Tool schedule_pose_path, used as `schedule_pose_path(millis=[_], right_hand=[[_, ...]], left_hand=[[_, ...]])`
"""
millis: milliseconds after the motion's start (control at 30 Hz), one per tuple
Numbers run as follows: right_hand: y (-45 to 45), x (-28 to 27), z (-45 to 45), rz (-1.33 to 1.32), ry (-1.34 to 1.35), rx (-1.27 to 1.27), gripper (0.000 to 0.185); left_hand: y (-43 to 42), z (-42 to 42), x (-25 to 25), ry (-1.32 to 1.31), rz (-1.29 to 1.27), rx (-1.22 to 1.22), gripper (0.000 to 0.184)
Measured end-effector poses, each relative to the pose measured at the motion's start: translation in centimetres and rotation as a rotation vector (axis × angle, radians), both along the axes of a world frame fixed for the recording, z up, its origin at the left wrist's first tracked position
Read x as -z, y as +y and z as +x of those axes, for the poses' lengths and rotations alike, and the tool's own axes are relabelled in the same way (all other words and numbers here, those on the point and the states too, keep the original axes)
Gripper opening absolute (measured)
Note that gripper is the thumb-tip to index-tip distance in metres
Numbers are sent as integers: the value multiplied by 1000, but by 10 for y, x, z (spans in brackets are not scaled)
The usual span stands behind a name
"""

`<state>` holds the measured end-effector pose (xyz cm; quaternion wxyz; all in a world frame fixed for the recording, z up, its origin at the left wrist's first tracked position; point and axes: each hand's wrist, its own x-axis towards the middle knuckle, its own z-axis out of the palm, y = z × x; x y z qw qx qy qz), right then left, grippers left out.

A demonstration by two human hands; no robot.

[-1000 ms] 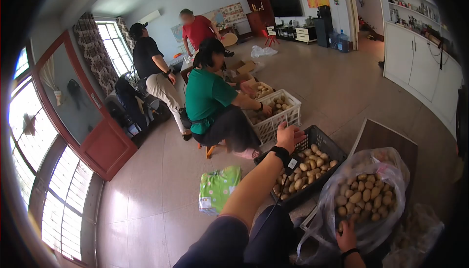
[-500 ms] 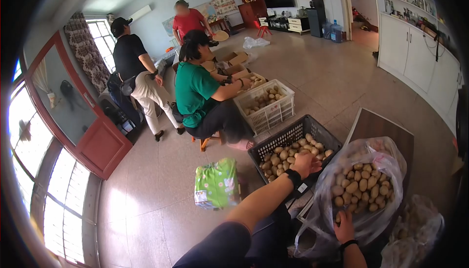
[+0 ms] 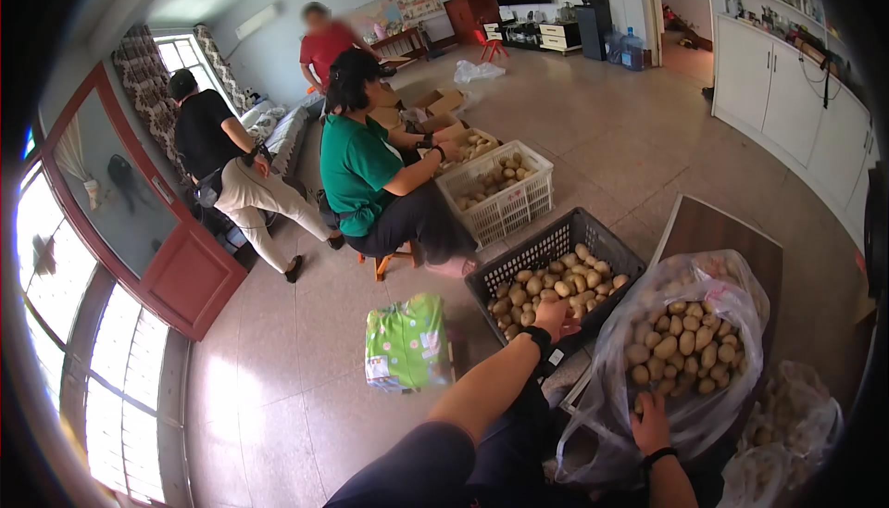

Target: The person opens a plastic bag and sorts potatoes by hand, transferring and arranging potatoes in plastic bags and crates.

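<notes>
My left hand (image 3: 556, 318), with a black band on the wrist, reaches over the near side of a black plastic crate (image 3: 597, 221) of potatoes (image 3: 532, 288). Its fingers are curled downward, and whatever they hold is hidden. My right hand (image 3: 651, 426) is at the near edge of a clear plastic bag (image 3: 607, 374) full of potatoes (image 3: 690, 346). A potato (image 3: 639, 403) shows between its thumb and fingers. The bag lies open on a dark wooden surface (image 3: 713, 230), right of the crate.
A green-wrapped package (image 3: 406, 341) lies on the floor to the left. Beyond the crate stands a white crate (image 3: 519, 207) of potatoes, where a person in green (image 3: 361, 165) sits on a stool. Two people stand farther back. Another filled bag (image 3: 782, 415) is at lower right.
My left hand has drawn back left toward the crate's near side. My right hand has barely moved. The person in black has shifted left and bends forward.
</notes>
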<state>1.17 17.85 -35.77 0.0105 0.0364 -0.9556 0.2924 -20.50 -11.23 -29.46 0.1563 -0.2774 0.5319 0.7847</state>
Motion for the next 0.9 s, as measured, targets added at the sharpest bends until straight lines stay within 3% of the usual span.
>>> schedule_pose_path(millis=[300, 500, 600, 800, 833, 900], right_hand=[[-6, -5, -5, -3, -40, 20, 40], [0, 7, -3, 32, -39, 6, 41], [2, 5, 0, -21, -64, 33, 41], [0, -1, 3, -21, -65, 52, 37], [2, 2, 3, -18, -73, 90, 37], [2, 5, 3, -30, -69, 49, 37]], left_hand=[[-3, 10, -10, -17, 29, -19, 22], [-14, -2, 27, 67, -47, 148, 20], [-6, 4, 9, 38, -81, 91, 15], [-11, -6, 33, 31, -25, 63, 19], [-19, -12, 45, 40, -1, 114, 62], [-18, -10, 40, 44, 0, 137, 64]])
